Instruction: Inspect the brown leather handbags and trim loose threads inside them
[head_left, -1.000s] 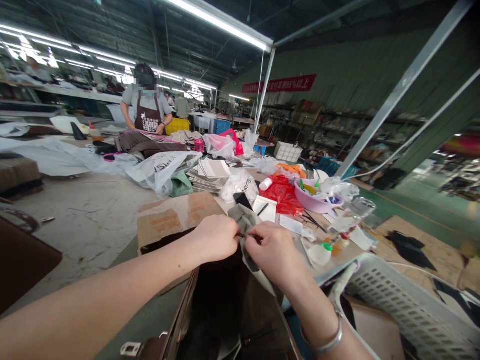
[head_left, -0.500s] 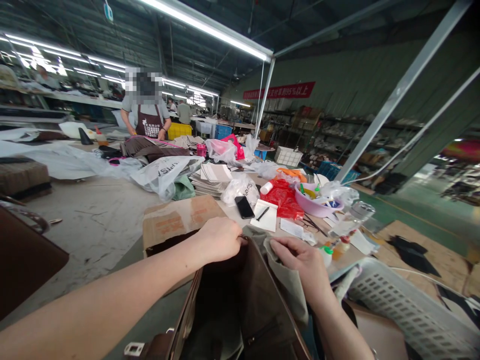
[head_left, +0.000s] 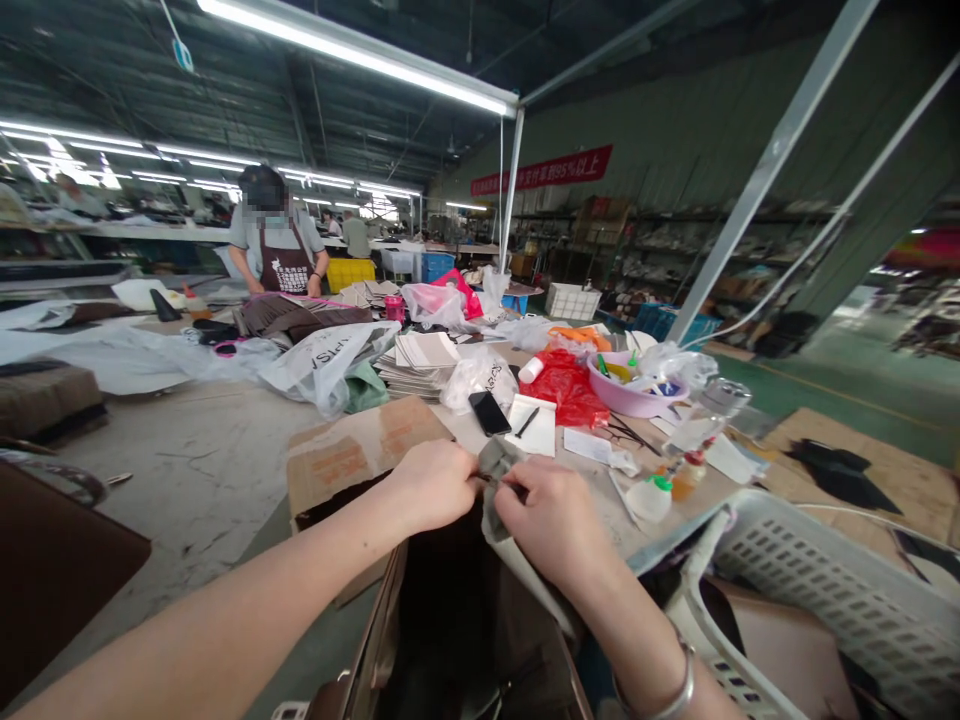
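On the cluttered factory bench (head_left: 187,470), the right hand (head_left: 551,525) had returned beside the left hand (head_left: 435,485). Both sets of fingers now pinched the grey lining (head_left: 499,458) above the open brown bag (head_left: 465,620), so close work on it seemed resumed.

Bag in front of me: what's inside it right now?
Only dark lining shows inside the bag. The left hand and right hand pinch a grey cloth at its mouth, covering the far end; the bottom is too dark to tell.
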